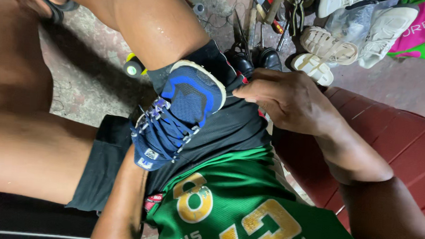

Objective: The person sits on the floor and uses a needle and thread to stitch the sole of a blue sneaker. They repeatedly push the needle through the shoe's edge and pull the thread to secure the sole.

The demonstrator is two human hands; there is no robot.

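Resting on the person's lap, the blue sneaker (184, 116) lies toe-up between the thighs, laces still threaded. The left hand is hidden inside or behind the shoe; its finger state cannot be told. The right hand (285, 101) pinches something thin, apparently a thread, at the toe's sole edge, fingers narrow. Judged from this, sole stitching is underway, unfinished. Hand tools (269, 17) and white sandals (323, 52) lie beyond.

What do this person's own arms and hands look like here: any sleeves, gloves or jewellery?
Both arms are bare, with no sleeves reaching them. The right hand shows no glove, ring or wristband. The left forearm is bare too; its hand is hidden inside the blue shoe. The green jersey with yellow lettering looks sleeveless.
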